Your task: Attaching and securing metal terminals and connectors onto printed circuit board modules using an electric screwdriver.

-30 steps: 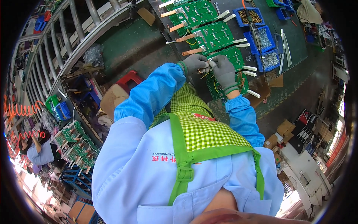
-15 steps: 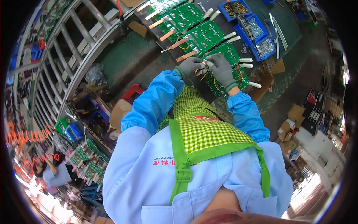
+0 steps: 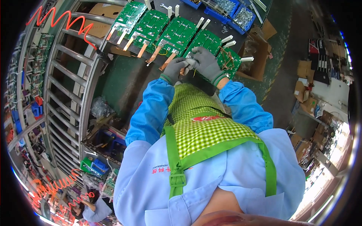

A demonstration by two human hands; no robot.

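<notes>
My two grey-gloved hands meet at the near edge of a row of green circuit boards (image 3: 176, 37). My left hand (image 3: 175, 70) is closed on a copper strip (image 3: 183, 71), which shows just below its fingertips. My right hand (image 3: 206, 63) lies over a board, its thumb and fingers pinched together against the left fingertips; what they grip is hidden. Other boards in the row have copper strips (image 3: 154, 55) sticking out on the near side and white posts (image 3: 200, 22) on the far side. Loose copper-coloured wires (image 3: 227, 60) lie on the rightmost board.
Blue bins (image 3: 241, 19) of small metal parts stand beyond the boards, near a wrench (image 3: 164, 6). An open cardboard box (image 3: 253, 56) sits to the right. A metal roller rack (image 3: 71, 79) runs along the left, with a coiled red hose (image 3: 64, 22) above it. Another person (image 3: 98, 210) is at lower left.
The view has turned, so the boards and bins appear farther left and higher. My hands remain together at the boards' near edge, with the fingers still closed.
</notes>
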